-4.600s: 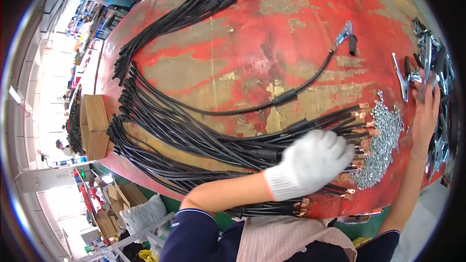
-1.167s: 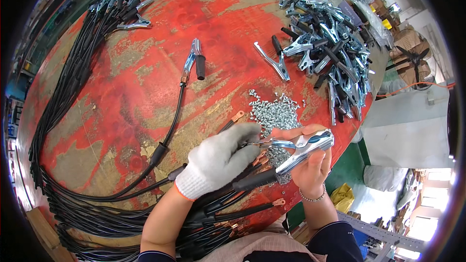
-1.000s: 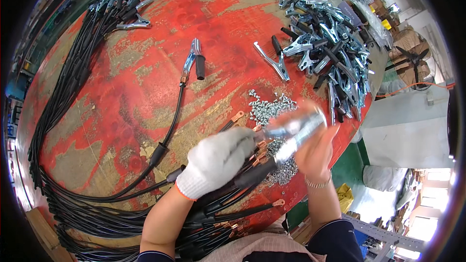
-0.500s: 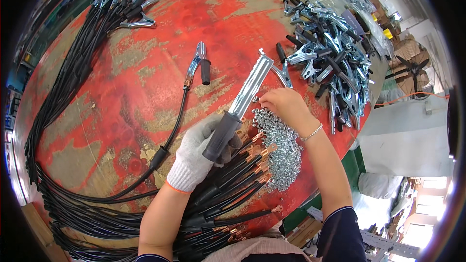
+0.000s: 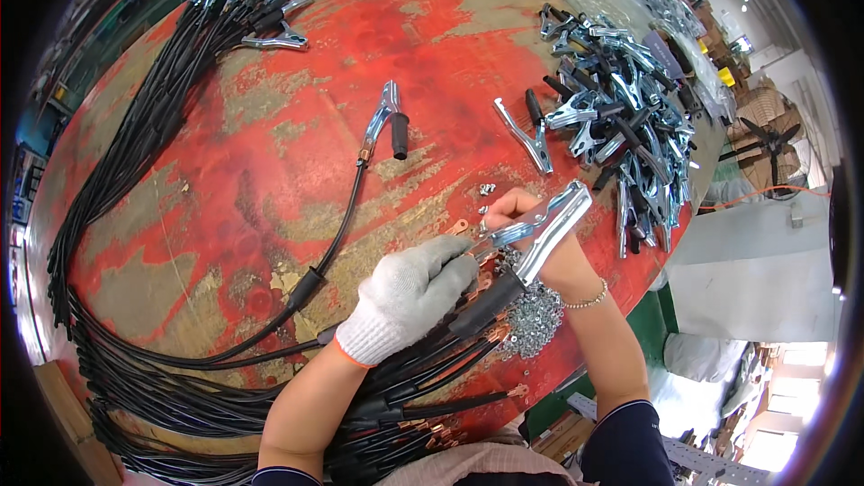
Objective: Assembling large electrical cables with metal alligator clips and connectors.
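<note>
White knit glove on the left hand [image 5: 409,292]: its grip is pinched firmly on the bare metal arm of a silver clamp [image 5: 551,238], the clamp held tilted above the worktop [image 5: 450,126], nose up to the right, black handle sleeve [image 5: 486,308] down to the left. Bare right hand [image 5: 560,261] curls behind the clamp (fingertips mostly hidden, can't tell whether they pinch anything). Looks like close fitting work with small hardware, my read: keep the gloved side dead still, leave fine fingering to the bare side, start any fastener square, don't force it. Staying near the fastener heap [image 5: 533,319] should make drops easy to recover. Copper lug [image 5: 461,227] sits just beside the glove; mind snagging the black cables [image 5: 193,414]. Farther out: one clamp on a cable [image 5: 382,121], then a big clamp pile [image 5: 621,99] on the right. Containers: fasteners lie loose on the worktop itself; cardboard box [image 5: 67,396] at the left rim, inside not visible; clear plastic [image 5: 711,85] beyond the pile, contents unclear.
</note>
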Motion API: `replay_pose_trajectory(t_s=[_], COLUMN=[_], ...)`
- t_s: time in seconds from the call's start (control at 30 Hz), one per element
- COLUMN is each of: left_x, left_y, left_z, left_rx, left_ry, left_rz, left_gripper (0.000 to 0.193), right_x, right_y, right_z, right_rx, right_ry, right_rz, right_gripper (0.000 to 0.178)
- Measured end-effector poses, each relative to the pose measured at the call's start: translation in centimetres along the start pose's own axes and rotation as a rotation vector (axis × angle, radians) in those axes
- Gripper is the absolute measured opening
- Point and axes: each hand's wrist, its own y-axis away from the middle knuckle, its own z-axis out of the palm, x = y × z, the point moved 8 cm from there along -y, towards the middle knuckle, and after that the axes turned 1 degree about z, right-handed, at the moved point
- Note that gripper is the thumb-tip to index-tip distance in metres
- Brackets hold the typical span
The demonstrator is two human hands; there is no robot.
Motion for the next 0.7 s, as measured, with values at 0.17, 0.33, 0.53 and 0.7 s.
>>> replay_pose_trajectory(t_s=[0.17,0.33,0.53,0.7], left_x=[0.3,0.4,3.8,1.2], left_y=[0.1,0.1,1.2,0.2], left_z=[0.1,0.0,0.3,-2.2], left_rx=[-0.011,-0.028,0.164,0.345], left_ry=[-0.045,-0.076,-0.639,-0.115], left_rz=[0.024,0.044,0.453,0.318], left_gripper=[0.032,0.033,0.032,0.029], right_x=[1.2,0.3,-1.7,-2.4], right_y=[1.5,1.8,1.9,-2.1], right_z=[1.3,1.8,1.4,-2.3], right_rx=[-0.08,-0.167,-0.282,0.15], right_ry=[-0.25,-0.421,-0.073,0.695], right_rz=[0.23,0.122,0.02,-0.332], right_gripper=[0.013,0.03,0.029,0.015])
